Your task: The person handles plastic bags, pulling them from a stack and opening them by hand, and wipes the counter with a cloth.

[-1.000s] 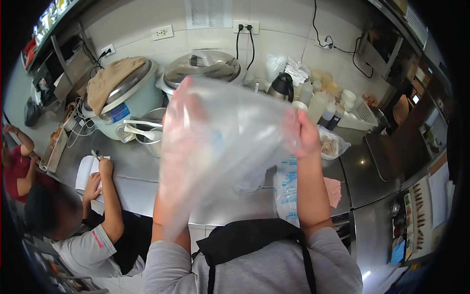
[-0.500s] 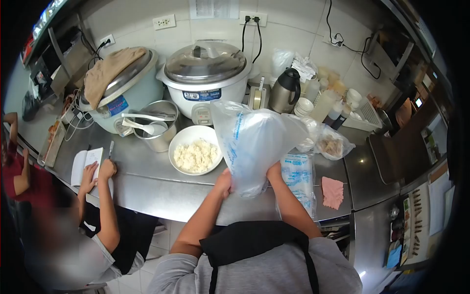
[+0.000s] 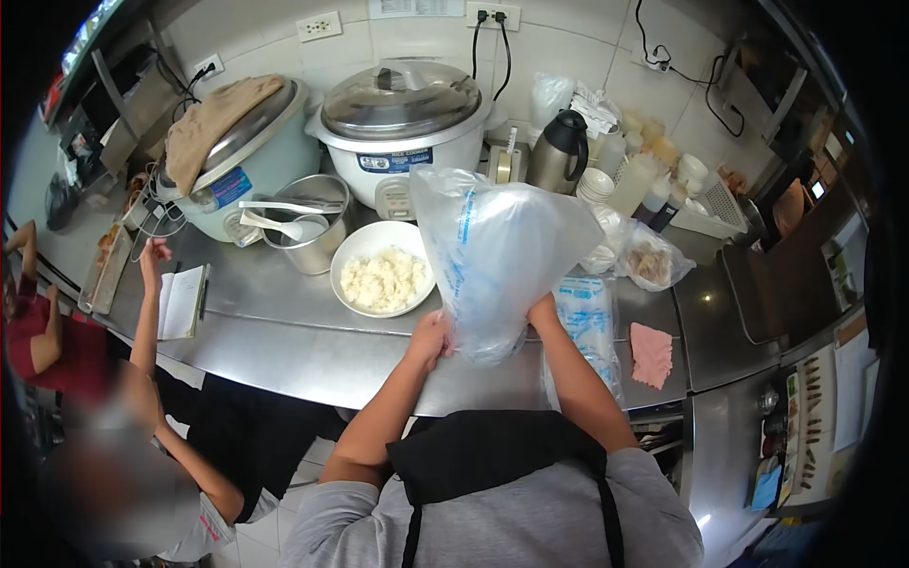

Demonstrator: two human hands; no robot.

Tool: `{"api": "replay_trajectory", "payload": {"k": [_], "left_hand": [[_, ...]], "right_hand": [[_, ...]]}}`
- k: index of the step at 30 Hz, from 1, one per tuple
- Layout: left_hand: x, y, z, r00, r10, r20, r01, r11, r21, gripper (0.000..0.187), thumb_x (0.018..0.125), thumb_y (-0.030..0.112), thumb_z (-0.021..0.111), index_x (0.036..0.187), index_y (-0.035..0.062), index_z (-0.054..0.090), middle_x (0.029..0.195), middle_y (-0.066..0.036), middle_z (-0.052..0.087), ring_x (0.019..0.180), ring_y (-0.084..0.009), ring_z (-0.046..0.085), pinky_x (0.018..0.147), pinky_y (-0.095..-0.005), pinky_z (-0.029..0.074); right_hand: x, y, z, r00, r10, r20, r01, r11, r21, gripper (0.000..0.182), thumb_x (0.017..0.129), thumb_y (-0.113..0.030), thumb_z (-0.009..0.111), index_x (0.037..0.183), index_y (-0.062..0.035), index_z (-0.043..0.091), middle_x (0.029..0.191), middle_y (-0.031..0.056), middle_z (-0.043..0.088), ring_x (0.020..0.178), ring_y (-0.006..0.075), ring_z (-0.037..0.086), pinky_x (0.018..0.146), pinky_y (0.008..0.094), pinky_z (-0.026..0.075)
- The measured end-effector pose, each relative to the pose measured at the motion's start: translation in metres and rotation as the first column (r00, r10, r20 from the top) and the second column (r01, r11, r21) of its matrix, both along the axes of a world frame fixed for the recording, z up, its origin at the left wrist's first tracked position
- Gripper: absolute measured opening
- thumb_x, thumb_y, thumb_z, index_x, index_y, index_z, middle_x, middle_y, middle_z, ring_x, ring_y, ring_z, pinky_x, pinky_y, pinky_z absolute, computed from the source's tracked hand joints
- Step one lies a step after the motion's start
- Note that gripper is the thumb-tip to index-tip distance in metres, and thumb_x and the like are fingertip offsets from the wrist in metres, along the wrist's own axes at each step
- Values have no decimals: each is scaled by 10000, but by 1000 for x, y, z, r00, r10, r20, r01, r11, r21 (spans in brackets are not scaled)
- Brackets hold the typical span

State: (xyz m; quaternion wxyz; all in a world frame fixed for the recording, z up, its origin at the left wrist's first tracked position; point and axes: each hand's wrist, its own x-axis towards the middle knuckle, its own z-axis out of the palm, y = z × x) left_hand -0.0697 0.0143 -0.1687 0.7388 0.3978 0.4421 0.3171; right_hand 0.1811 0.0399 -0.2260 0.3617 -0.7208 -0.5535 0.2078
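My left hand point(image 3: 431, 339) and right hand point(image 3: 542, 310) grip opposite sides of a puffed plastic bag point(image 3: 507, 251), over the steel counter point(image 3: 270, 322) beside 1 bowl point(image 3: 369, 236) of rice point(image 3: 383, 281). I judge this bag handling; my next move calls for steady, even tension.

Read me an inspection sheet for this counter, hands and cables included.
Surface: shiny metal counter.
Things: puffed plastic bag between the hands; rice in white bowl beside it.
Clutter: pink cloth at right, thermos behind.
Hands: left hand grips the bag low; right hand against its other side, fingers mostly hidden.
Cables: two black cords hang from wall outlet behind rice cooker.
Surroundings: another person by open notebook.
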Motion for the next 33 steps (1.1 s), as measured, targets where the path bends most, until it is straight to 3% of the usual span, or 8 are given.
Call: {"api": "replay_trajectory", "payload": {"k": [3, 7, 10, 14, 19, 22, 26, 33], "left_hand": [[-15, -14, 6, 984, 178, 20, -172, 969, -175, 180, 814, 151, 455, 971, 83, 508, 673, 8, 481, 575, -94, 499, 474, -224, 402], [-39, -23, 65, 909, 368, 194, -396, 908, 136, 249, 815, 175, 479, 1041, 73, 469, 788, -1, 505, 684, -97, 510, 572, -229, 414], [-72, -46, 186, 740, 72, 668, -514, 701, 494, 326, 797, 194, 516, 1060, 14, 447, 854, -28, 505, 700, -102, 502, 587, -211, 401], [-155, -80, 251, 557, 106, 824, -785, 390, 481, 246, 804, 220, 482, 945, 20, 452, 729, -40, 496, 629, -107, 481, 585, -237, 402], [-227, 20, 234, 684, 63, 727, -651, 503, 569, 176, 821, 204, 424, 766, 40, 460, 612, -32, 461, 543, -107, 443, 568, -238, 390], [-263, 29, 166, 741, -125, 659, -464, 615, 638, 236, 831, 195, 389, 659, 53, 464, 543, -27, 440, 491, -107, 420, 559, -239, 383], [-271, -53, 115, 751, -28, 660, -569, 481, 667, 359, 855, 195, 337, 512, 89, 347, 463, -4, 343, 421, -100, 319, 483, -239, 334], [-231, -75, 113, 778, 316, 543, -628, 425, 652, 332, 851, 204, 346, 540, 86, 358, 488, -9, 356, 443, -104, 332, 499, -245, 340]], "right_hand": [[-4, -13, 9, 995, 27, -99, -22, 999, 46, 452, 741, -278, 499, 1117, -31, 459, 1131, 195, 468, 1059, 327, 434, 846, 333, 373], [-5, -21, 6, 1000, -6, -23, 7, 999, 32, 427, 747, -221, 485, 1125, -27, 448, 1110, 198, 482, 1045, 335, 442, 847, 338, 375], [-7, -32, 18, 982, 12, -191, 2, 997, 71, 407, 781, -231, 460, 1135, -31, 441, 1099, 164, 506, 1005, 311, 479, 817, 320, 393], [-22, -44, 64, 665, -247, -705, 114, 966, -231, 352, 824, -274, 432, 1071, -28, 472, 930, 89, 549, 815, 193, 532, 710, 304, 424], [11, -84, 117, 643, -166, -748, 26, 980, -196, 294, 810, -266, 475, 996, -38, 487, 775, 25, 502, 599, 93, 492, 577, 273, 428], [72, -117, 111, 771, -75, -632, 123, 992, 33, 306, 778, -247, 519, 992, -29, 496, 767, 26, 522, 579, 115, 502, 545, 255, 431], [104, -180, 130, 749, -662, -24, 662, 747, 63, 254, 753, -209, 523, 917, -16, 541, 688, 77, 549, 618, 204, 536, 571, 317, 448], [133, -240, 28, 556, -625, 548, 459, 780, 425, 230, 697, -180, 532, 887, -55, 564, 893, 118, 521, 884, 317, 468, 748, 412, 390]]}}
